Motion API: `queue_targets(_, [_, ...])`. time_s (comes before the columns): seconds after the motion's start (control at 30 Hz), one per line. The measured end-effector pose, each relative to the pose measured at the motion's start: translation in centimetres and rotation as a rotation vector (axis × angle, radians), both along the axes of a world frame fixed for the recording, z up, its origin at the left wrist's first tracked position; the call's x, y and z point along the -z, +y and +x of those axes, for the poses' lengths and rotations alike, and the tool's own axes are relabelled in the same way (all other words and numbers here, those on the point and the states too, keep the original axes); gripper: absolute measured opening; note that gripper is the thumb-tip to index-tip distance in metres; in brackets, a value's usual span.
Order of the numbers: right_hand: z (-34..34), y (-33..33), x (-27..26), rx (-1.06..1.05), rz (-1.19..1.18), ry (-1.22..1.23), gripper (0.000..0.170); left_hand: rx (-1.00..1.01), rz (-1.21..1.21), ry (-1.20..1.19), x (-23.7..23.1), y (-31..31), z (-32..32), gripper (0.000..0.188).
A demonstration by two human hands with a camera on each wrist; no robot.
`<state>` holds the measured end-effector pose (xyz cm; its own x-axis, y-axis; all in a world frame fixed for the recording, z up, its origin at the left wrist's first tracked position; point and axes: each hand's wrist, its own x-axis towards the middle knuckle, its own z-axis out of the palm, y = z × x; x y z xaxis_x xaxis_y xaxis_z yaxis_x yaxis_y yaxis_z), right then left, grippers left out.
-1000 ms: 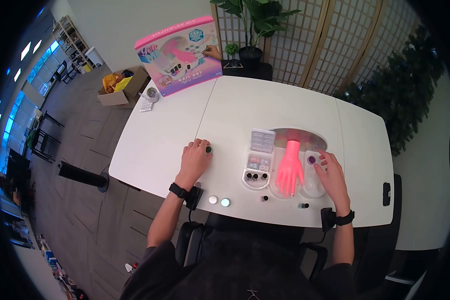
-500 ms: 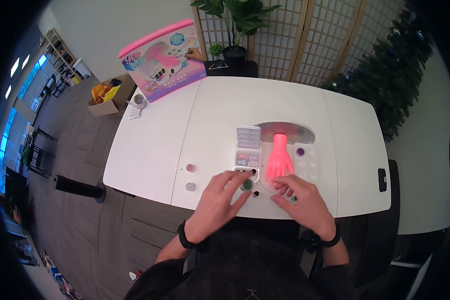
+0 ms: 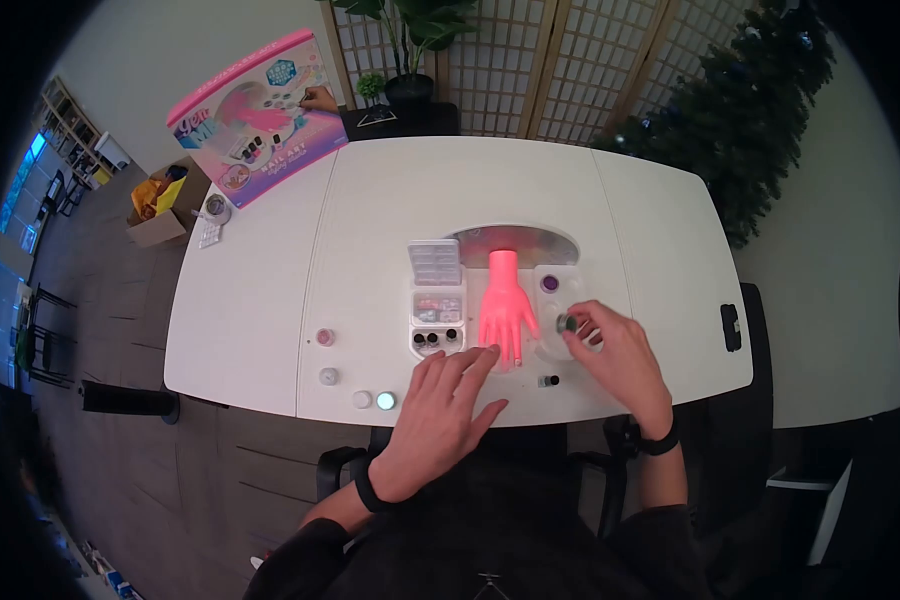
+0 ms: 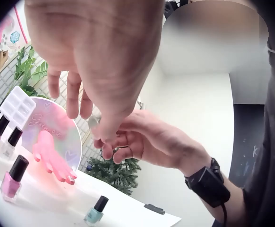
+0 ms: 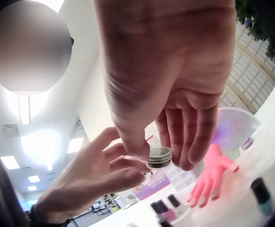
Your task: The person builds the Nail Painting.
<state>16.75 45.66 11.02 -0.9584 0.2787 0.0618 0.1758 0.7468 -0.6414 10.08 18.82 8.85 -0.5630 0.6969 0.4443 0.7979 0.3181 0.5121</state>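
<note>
My right hand (image 3: 622,366) pinches a small clear jar (image 3: 568,323) with dark green contents between thumb and fingers, over the clear palette right of the pink model hand (image 3: 505,300). In the right wrist view the jar (image 5: 159,158) is tilted at the thumb tip. My left hand (image 3: 438,420), fingers spread and holding nothing, hovers by the model hand's fingertips. A purple jar (image 3: 550,284) sits in the palette's top. In front lies a teal polish bottle (image 3: 549,381); upright in the left wrist view is a pink polish bottle (image 4: 11,182).
Left of the model hand are an open compartment case (image 3: 436,309) and several dark-capped bottles. Several small jars, one with a teal top (image 3: 386,400), stand at the front left. A large box (image 3: 270,125) stands at the back left, and a black object (image 3: 731,328) near the right edge.
The green jar has passed from my left hand to my right, which has moved rightward to the palette. My left hand has let go. The head view has shifted right.
</note>
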Motion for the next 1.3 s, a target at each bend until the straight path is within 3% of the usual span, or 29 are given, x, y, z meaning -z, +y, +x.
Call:
queue_targets(0.2, [-3.7,6.0,4.2,0.036,0.193,0.003,0.027,-0.141,-0.071,-0.089,1.7,-5.0,-0.8,0.06])
queue_targets(0.43, [-4.9,5.4,5.5,-0.016,0.298,0.012,0.027,-0.473,-0.073,-0.113,2.8,-10.5,-1.7,0.042])
queue_targets(0.77, [-5.5,5.5,7.0,-0.006,0.314,0.005,0.028,-0.73,-0.127,-0.175,5.7,-16.1,-3.1,0.031])
queue_targets(0.9, [-5.5,5.5,7.3,-0.009,0.384,0.021,0.028,-0.728,-0.129,-0.318,8.5,-16.8,-4.3,0.034])
queue_targets(1.03, [-5.1,5.4,7.5,0.017,0.3,-0.008,0.035,-0.675,-0.133,-0.33,7.8,-15.8,-4.0,0.039])
queue_targets(1.1, [-4.4,4.6,7.0,0.127,0.182,0.055,0.044,-0.664,-0.113,-0.314,7.4,-15.7,-4.7,0.04])
queue_targets(1.2, [-3.1,4.6,7.1,0.178,0.187,0.066,0.049,-0.606,-0.112,-0.154,8.5,-16.0,-6.4,0.043])
queue_targets(1.3, [-1.7,3.0,5.0,0.158,0.137,0.002,0.047,-0.648,-0.18,-0.098,9.8,-14.9,-9.6,0.046])
